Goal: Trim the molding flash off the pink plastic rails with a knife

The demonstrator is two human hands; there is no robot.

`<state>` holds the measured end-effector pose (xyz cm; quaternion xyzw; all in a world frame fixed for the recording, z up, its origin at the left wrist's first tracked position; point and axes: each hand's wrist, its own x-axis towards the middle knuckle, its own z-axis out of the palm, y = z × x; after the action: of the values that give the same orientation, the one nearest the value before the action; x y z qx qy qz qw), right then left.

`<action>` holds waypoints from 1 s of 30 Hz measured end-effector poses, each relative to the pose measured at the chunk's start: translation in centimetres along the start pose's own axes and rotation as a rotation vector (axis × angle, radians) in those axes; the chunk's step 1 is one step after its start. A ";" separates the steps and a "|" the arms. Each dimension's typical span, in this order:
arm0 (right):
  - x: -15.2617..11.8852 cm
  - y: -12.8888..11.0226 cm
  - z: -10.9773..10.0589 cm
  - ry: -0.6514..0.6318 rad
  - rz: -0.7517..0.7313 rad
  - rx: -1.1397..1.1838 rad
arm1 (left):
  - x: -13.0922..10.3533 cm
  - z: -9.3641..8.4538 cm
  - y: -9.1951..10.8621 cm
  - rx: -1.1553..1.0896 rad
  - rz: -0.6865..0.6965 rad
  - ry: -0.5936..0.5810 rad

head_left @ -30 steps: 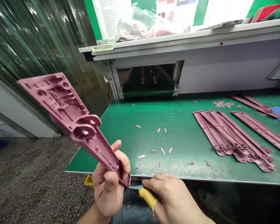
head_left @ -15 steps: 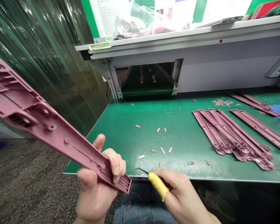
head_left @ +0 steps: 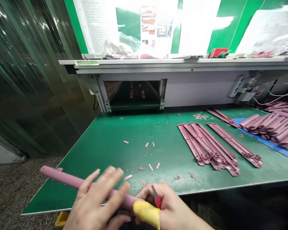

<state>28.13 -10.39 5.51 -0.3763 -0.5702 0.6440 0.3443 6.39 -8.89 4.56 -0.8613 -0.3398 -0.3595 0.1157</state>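
A long pink plastic part [head_left: 62, 177] lies across in front of me, its smooth rounded side up and its left end over the table edge. My left hand [head_left: 96, 203] is laid over its middle, blurred, fingers spread across the top and thumb below. At the part's right end is my right hand [head_left: 175, 204], with a yellow finger cover [head_left: 146, 212] on the thumb. That hand also holds a small knife [head_left: 156, 197], its red handle partly hidden and the blade pointing up and away. Whether its fingers grip the part's end is hidden.
Several long pink parts [head_left: 206, 147] lie open side up on the green table [head_left: 105, 153], among small pink scraps [head_left: 150, 167]. More rounded pink parts [head_left: 268, 126] rest on a blue sheet at right. Beyond are a conveyor opening [head_left: 135, 103] and a shelf [head_left: 144, 66].
The pink part has been turned from hollow side to smooth side and lowered to lie more level. My right hand has come to its end, the blade now pointing up. The view has shifted right.
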 end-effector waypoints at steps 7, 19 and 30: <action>-2.2 -1.0 -3.1 0.006 -0.170 -0.424 | 1.6 -3.5 -2.0 -0.107 0.161 -0.489; 0.6 1.4 -0.7 0.267 -0.770 -1.294 | 4.3 -5.4 -2.5 0.045 0.366 -0.578; 0.3 0.8 -1.3 0.273 -0.866 -1.284 | 1.8 -5.2 -0.9 -0.070 0.190 -0.368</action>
<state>29.13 -9.61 4.63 -0.3218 -0.8793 -0.0549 0.3467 3.89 -9.61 9.47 -0.9441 -0.2597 -0.1953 0.0550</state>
